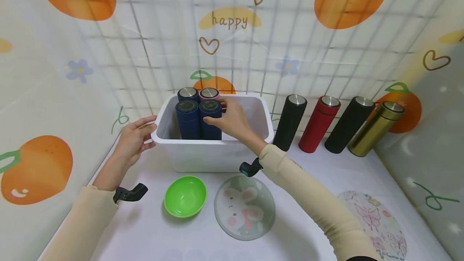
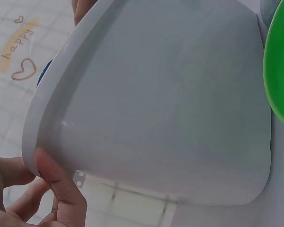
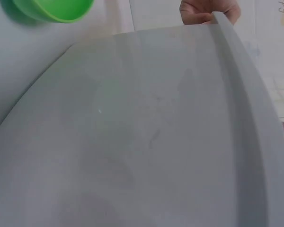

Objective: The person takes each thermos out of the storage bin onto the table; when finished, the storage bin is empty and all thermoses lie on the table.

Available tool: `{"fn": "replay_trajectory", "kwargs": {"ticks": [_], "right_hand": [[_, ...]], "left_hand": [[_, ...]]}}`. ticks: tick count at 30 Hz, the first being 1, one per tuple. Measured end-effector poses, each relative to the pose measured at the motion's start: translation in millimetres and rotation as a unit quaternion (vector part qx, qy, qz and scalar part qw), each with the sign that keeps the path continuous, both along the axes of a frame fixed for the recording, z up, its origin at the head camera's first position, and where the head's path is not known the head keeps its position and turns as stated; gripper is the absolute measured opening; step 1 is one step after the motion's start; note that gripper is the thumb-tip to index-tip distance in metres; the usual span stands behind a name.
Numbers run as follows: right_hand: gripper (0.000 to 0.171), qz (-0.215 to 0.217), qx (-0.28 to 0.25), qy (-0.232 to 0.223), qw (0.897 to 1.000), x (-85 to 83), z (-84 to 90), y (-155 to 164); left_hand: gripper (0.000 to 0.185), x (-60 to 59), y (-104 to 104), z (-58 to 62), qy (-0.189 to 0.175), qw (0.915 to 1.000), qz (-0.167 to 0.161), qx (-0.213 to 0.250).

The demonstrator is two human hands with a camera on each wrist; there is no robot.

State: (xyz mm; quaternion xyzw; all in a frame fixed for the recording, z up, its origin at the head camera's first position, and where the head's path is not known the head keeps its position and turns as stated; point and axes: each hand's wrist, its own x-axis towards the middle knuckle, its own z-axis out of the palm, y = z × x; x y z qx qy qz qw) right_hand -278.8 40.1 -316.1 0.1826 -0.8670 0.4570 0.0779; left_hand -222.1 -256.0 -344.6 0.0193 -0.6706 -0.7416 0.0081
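A white plastic bin (image 1: 203,156) holds several thermos flasks standing upright at its left end. My left hand (image 1: 135,139) grips the bin's left rim, with thumb and fingers on either side of it in the left wrist view. Inside the bin, my right hand (image 1: 233,119) holds the front right blue thermos flask (image 1: 211,130), thumb across its front and fingers at its far right side. Beside that one stands another blue flask (image 1: 187,126). Behind them are a silver-lidded blue flask (image 1: 188,93) and a pink-rimmed flask (image 1: 209,93), mostly hidden.
Right of the bin stand a black flask (image 1: 290,122), a red flask (image 1: 319,126), a second black flask (image 1: 349,126) and a gold flask (image 1: 375,130). In front lie a green bowl (image 1: 185,196), a round rabbit mat (image 1: 244,208) and a butterfly mat (image 1: 377,220). A printed curtain hangs behind.
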Motion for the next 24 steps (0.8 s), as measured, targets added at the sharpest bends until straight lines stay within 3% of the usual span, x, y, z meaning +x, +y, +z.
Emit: {"fn": "replay_trajectory", "kwargs": {"ticks": [13, 24], "right_hand": [[0.070, -0.015, 0.007, 0.011, 1.000, -1.7, -1.2, -5.3], [0.060, 0.037, -0.012, 0.028, 0.999, 0.4, -2.0, -1.3]], "left_hand": [[0.053, -1.9, -0.9, 0.3, -0.005, 1.0000, 0.001, 0.000], [0.050, -1.0, 0.4, 0.2, -0.005, 0.9999, 0.004, -0.011]]}}
